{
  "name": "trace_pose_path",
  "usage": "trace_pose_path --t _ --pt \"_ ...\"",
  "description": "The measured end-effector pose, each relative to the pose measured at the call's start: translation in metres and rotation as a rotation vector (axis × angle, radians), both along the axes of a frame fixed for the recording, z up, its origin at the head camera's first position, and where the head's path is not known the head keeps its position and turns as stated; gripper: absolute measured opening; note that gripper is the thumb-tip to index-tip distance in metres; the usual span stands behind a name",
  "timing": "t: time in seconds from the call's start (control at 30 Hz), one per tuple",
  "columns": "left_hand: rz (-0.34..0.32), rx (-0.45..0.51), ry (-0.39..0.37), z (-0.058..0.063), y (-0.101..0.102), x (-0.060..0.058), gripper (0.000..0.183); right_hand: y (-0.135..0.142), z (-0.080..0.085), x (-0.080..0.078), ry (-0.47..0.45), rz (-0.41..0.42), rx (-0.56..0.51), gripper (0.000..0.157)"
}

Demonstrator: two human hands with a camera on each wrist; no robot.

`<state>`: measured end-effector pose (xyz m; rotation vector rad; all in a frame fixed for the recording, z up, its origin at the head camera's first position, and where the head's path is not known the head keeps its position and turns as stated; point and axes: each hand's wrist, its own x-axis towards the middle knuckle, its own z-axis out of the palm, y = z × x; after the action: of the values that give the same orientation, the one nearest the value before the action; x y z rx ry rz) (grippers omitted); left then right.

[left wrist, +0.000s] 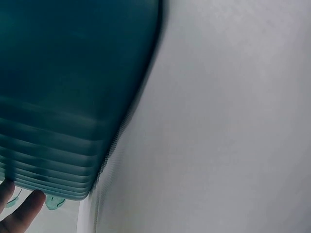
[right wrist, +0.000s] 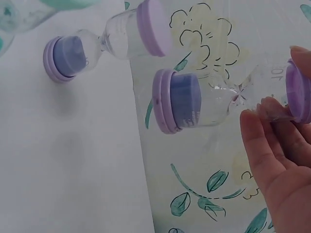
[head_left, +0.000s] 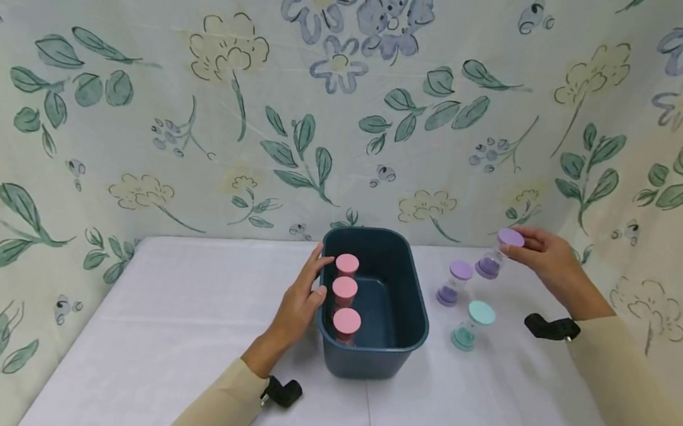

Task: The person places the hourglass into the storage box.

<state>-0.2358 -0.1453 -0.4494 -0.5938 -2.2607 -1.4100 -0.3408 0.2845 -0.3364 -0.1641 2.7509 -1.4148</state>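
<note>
right grip (head_left: 548,258) pinches purple timer (right wrist: 214,99)

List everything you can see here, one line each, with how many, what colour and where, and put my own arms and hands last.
Bin: 1, dark blue-green, on the table
Pink sand timers: 3, pink, inside the bin along its left side
Teal sand timer: 1, teal, right of the bin
Standing purple timer: 1, purple, right of the bin
Gripped timer: 1, purple, in the right hand
Table: 1, white, underneath
Floral backdrop: pale, behind and beside the table
Wrist devices: 2, black, one per wrist
Sleeves: 2, beige
Left hand: 1, at the bin's left rim
Right hand: 1, pinching the timer's cap
</note>
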Motion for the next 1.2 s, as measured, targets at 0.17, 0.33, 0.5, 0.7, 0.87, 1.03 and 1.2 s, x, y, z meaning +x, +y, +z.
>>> trace_pose_path --t 0.17,0.33,0.5,0.7,0.87,1.03,1.2 --pt "-0.002 0.007 -0.012 -0.001 0.000 0.000 0.051 -0.004 0.010 0.005 0.019 0.002 -0.010 0.080" --pt "0.000 0.009 -0.014 0.000 0.001 -0.001 0.052 -0.010 0.020 0.010 0.053 0.009 -0.003 0.078" --pt "-0.005 0.015 -0.017 -0.001 0.001 -0.003 0.053 -0.020 0.032 0.017 0.064 0.026 0.004 0.076" --pt "0.007 0.012 -0.031 -0.002 0.001 -0.002 0.053 -0.033 0.042 0.028 0.084 0.062 0.013 0.072" --pt "0.008 0.010 -0.032 -0.001 0.001 -0.001 0.052 -0.045 0.052 0.037 0.130 0.084 0.015 0.065" --pt "0.003 0.012 -0.036 0.000 0.000 -0.001 0.052 -0.056 0.059 0.046 0.143 0.116 0.009 0.061" --pt "-0.001 0.015 -0.038 -0.001 0.001 -0.001 0.052 -0.064 0.063 0.053 0.131 0.138 -0.005 0.058"
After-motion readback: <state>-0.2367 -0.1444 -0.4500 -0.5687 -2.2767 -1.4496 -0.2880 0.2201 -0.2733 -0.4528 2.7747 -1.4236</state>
